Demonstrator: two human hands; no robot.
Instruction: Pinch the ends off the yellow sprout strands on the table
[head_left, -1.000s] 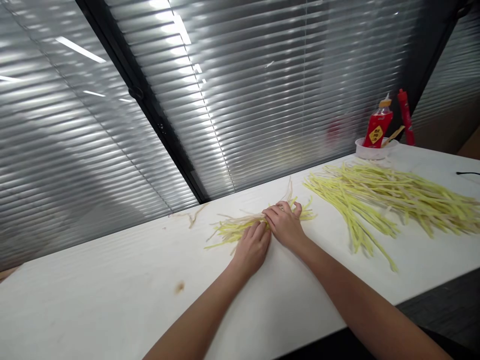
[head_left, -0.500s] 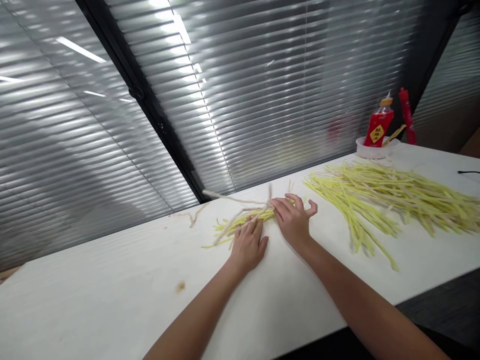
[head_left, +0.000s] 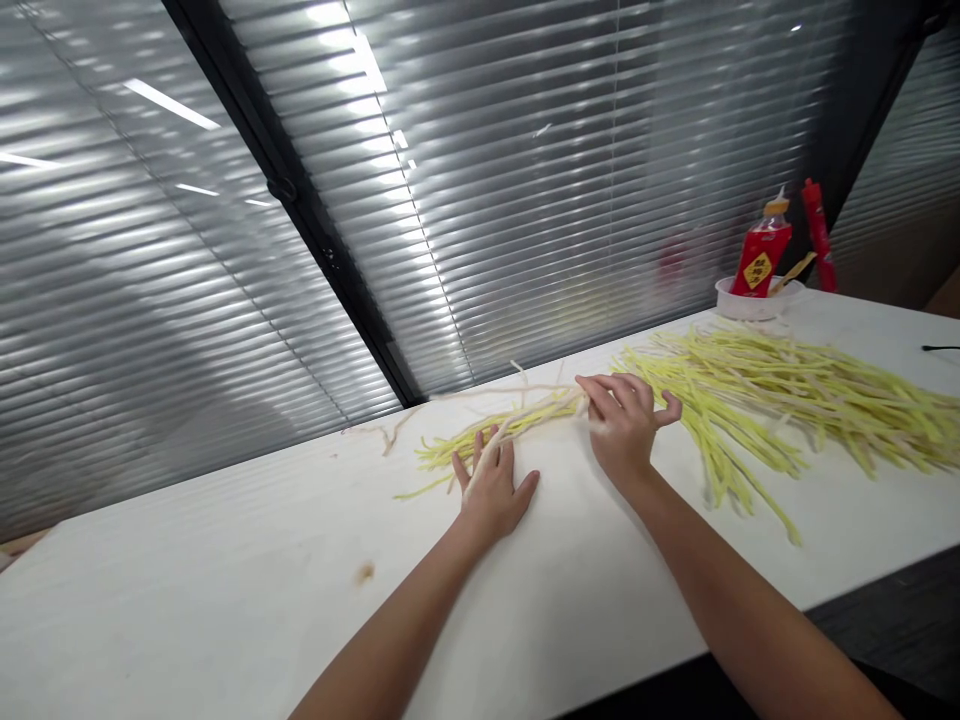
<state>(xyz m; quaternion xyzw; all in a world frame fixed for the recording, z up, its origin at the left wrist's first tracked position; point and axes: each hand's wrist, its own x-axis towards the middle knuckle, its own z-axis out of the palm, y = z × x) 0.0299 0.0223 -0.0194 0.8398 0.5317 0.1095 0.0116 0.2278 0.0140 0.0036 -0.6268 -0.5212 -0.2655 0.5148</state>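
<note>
A small bundle of yellow fuzzy strips [head_left: 450,447] lies on the white table, with pale beige strands [head_left: 529,415] across it. My left hand [head_left: 493,490] rests at the bundle's near side, fingers spread, a pale strand running over them. At the bundle's right end, my right hand [head_left: 624,420] has its thumb stretched out to the right and its fingertips closed on the pale strands. To the right lies a large pile of yellow and beige strips [head_left: 817,395].
Behind the white table [head_left: 247,590] stand windows with blinds [head_left: 525,180]. At the back right, a red bottle [head_left: 761,260] stands in a clear plastic tub [head_left: 742,305], beside a red tube [head_left: 819,235]. Loose beige strands [head_left: 390,437] lie near the window.
My right hand has moved right, drawing pale strands along the bundle. My left hand stays nearly in place with its fingers more spread.
</note>
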